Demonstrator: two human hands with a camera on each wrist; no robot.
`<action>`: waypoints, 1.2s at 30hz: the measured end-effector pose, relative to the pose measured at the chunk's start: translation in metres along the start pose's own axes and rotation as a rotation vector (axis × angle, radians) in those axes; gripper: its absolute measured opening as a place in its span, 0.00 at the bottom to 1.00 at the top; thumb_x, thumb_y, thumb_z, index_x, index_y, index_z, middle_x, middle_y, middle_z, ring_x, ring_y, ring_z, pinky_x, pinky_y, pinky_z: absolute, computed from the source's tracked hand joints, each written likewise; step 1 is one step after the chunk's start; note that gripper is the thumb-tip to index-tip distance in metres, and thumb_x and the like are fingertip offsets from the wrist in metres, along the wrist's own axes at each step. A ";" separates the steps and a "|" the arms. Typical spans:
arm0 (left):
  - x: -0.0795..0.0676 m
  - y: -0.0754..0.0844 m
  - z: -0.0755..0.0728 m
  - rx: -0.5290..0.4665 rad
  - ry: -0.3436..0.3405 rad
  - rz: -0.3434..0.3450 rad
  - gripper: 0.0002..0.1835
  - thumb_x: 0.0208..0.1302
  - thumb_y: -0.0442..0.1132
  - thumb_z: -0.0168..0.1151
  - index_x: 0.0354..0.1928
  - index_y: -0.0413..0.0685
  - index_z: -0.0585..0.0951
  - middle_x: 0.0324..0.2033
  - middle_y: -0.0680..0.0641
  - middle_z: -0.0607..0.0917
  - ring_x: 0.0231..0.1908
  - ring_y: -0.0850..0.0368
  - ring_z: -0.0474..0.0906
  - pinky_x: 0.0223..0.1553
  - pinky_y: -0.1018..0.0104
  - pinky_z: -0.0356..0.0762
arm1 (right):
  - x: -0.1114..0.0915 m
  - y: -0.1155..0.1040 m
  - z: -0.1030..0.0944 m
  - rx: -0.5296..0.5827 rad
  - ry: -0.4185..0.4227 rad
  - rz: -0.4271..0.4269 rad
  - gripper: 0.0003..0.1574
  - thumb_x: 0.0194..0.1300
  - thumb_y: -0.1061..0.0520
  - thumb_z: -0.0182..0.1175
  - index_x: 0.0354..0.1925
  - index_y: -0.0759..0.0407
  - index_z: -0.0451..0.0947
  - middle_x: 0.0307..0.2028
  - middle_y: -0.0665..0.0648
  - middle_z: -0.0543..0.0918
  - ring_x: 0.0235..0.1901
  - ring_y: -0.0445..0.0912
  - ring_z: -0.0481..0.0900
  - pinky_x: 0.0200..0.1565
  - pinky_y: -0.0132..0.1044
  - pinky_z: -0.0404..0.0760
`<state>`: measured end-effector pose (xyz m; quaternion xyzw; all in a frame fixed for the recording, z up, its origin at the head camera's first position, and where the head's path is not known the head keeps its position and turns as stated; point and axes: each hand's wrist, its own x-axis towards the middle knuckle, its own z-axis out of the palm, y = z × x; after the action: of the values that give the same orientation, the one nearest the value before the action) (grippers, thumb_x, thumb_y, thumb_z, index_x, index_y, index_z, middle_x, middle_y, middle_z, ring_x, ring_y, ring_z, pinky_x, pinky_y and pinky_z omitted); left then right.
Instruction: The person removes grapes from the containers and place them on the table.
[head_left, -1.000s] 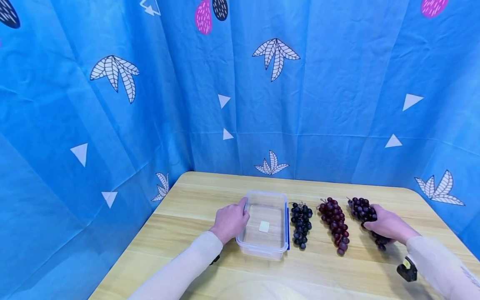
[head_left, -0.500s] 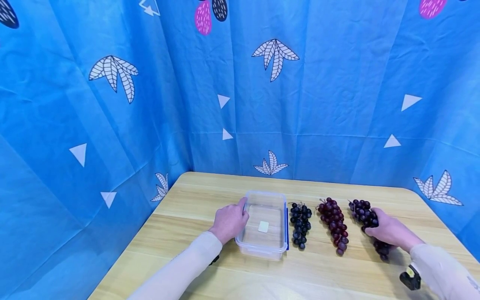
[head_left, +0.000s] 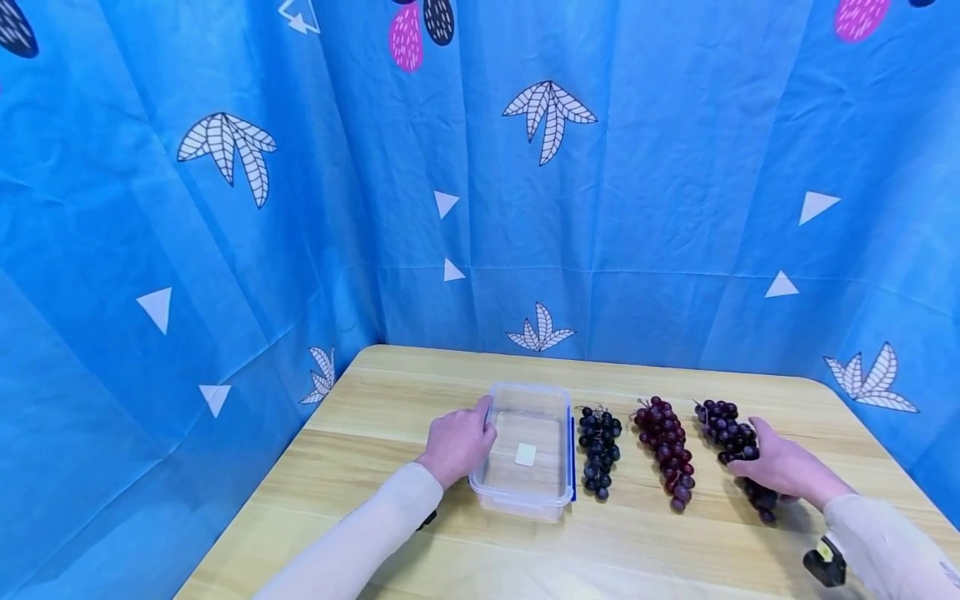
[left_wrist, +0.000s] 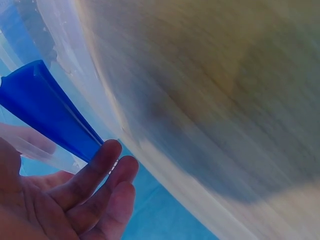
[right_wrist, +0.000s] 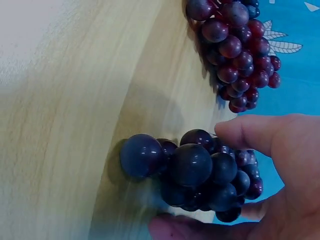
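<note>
My left hand (head_left: 457,443) holds the left side of a clear plastic food container (head_left: 517,502), index finger along the rim. In the left wrist view, the fingers are beside its flared blue latch (left_wrist: 47,110), the thumb showing through the plastic. My right hand (head_left: 783,462) is around the lower half of a dark purple bunch of grapes (head_left: 726,429) at the right. In the right wrist view, thumb and fingers are spread either side of these grapes (right_wrist: 190,167), with small gaps showing. A red bunch of grapes (head_left: 666,450) lies left of it.
A black bunch of grapes (head_left: 600,450) lies just right of the container, near its blue right-hand latch (head_left: 573,458). All stand on a light wooden table (head_left: 420,375). Blue patterned curtains (head_left: 660,208) enclose the table at the back and sides.
The dark purple bunch's lower end has shifted slightly toward me and the right hand has moved a little right with it, its thumb and fingers now looser. The left hand stays on the container.
</note>
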<state>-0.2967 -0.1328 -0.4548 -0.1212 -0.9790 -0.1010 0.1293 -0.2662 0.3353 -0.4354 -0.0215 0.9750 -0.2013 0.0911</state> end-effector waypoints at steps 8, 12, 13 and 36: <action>0.001 -0.002 -0.001 0.014 -0.005 0.001 0.27 0.64 0.50 0.47 0.65 0.53 0.66 0.23 0.53 0.80 0.20 0.61 0.71 0.19 0.66 0.69 | -0.003 -0.006 -0.011 -0.096 0.033 -0.034 0.74 0.53 0.23 0.50 0.66 0.80 0.32 0.54 0.86 0.61 0.46 0.76 0.68 0.41 0.64 0.70; 0.002 -0.001 0.000 -0.009 -0.022 0.003 0.28 0.64 0.50 0.47 0.65 0.52 0.66 0.20 0.54 0.77 0.18 0.61 0.69 0.18 0.68 0.66 | -0.009 -0.013 -0.015 -0.113 0.072 -0.055 0.77 0.51 0.21 0.49 0.66 0.79 0.29 0.56 0.86 0.56 0.49 0.78 0.64 0.44 0.66 0.68; 0.003 -0.001 0.000 -0.014 -0.029 0.003 0.28 0.64 0.50 0.47 0.66 0.52 0.65 0.19 0.55 0.76 0.17 0.61 0.69 0.17 0.68 0.65 | -0.010 -0.016 -0.015 -0.120 0.094 -0.070 0.77 0.50 0.21 0.49 0.66 0.79 0.30 0.57 0.86 0.55 0.50 0.79 0.62 0.45 0.68 0.66; -0.002 -0.004 -0.002 -0.039 -0.003 0.055 0.27 0.68 0.54 0.41 0.66 0.52 0.66 0.37 0.48 0.84 0.30 0.58 0.79 0.25 0.62 0.76 | -0.021 -0.095 0.001 -0.293 0.443 -0.507 0.51 0.60 0.31 0.51 0.72 0.51 0.46 0.69 0.64 0.52 0.66 0.62 0.53 0.59 0.64 0.54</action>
<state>-0.2958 -0.1377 -0.4543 -0.1507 -0.9733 -0.1163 0.1280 -0.2447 0.2491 -0.3945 -0.2314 0.9532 -0.0752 -0.1793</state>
